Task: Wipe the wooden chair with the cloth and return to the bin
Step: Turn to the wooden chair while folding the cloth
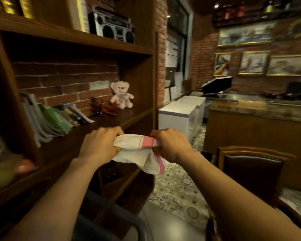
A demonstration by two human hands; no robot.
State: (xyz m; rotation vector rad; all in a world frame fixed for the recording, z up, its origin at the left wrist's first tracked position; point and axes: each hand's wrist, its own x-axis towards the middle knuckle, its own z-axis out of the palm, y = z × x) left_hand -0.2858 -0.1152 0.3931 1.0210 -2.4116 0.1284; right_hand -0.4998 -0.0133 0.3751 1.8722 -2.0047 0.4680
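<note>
Cloth (135, 145) — bunched between both hands' closed fingers (117, 132).

No readable text anywhere: book spines (59, 119), boombox (111, 26) face and framed pictures (254, 64) all too blurred.

One cloth (137, 145), one chair (250, 164), perhaps four framed pictures (blurred).
</note>
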